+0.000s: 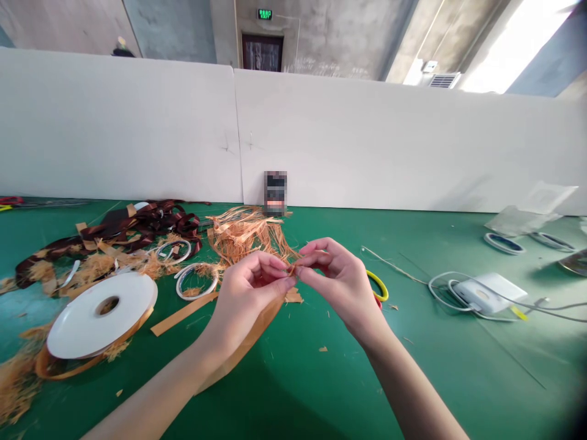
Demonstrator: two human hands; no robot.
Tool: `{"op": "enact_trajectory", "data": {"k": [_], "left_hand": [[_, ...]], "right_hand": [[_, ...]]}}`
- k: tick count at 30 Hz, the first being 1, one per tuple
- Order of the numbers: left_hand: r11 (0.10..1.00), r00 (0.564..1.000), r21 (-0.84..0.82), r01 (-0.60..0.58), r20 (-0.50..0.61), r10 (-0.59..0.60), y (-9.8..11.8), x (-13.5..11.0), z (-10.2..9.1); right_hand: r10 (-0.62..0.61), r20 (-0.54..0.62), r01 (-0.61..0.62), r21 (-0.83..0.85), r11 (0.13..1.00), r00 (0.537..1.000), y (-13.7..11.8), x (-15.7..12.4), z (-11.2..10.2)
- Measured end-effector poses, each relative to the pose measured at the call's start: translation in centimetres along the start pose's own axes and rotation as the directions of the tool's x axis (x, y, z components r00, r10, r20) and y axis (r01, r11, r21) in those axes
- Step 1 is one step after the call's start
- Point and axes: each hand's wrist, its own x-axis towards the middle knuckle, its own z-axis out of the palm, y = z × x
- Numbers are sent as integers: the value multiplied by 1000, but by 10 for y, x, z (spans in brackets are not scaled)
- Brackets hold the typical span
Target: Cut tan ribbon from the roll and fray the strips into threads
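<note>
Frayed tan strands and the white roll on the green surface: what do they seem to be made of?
The frayed tan strands look like a matte paper or fibrous tape, split lengthwise into fine fibres; the exact material is unclear. The white roll seems to be wound tape, smooth and matte, with fine layered turns.

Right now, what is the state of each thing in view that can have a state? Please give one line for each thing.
Left hand: pinching a bit of orange fibre
Right hand: pinching the same bit
Orange fibre heap: frayed and loose
Brown ribbon: tangled
White tape roll: lying flat
Yellow ring: partly hidden behind the right hand
Door: shut
Exit sign: lit
</note>
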Motion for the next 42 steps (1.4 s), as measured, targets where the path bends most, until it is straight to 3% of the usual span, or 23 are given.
{"op": "enact_trajectory", "data": {"k": [4,8,10,13,17,22,31,39,42], "left_hand": [[1000,1000,22,-16,-5,16,-4,0,-4],[999,1000,52,-12,-5,12,-8,1,-8],[997,1000,71,-10,-12,10,-10,2,-10],[998,1000,66,-11,-9,11,-10,3,-10],[999,999,35,0,36,-2,-8,5,-8],[999,1000,40,-4,16,4,-8,5,-8],[992,998,126,28,53,-35,-11,5,-15],[976,997,218,12,77,-30,-12,3,-14],[982,999,189,10,37,-17,-14,4,-17]], "right_hand": [[31,-107,-32,-2,999,994,3,4,1],[-16,-292,21,13,1000,956,2,7,-4],[-30,-258,36,18,999,966,-2,6,-7],[-4,-45,3,-37,999,999,-6,5,-8],[-23,96,34,-119,992,995,-6,3,-5],[-9,48,14,-117,993,999,-3,5,-5],[49,101,-35,-131,991,994,-2,3,-4],[37,-105,-44,-67,997,994,6,11,-3],[68,-119,-65,30,997,991,7,10,-6]]}}
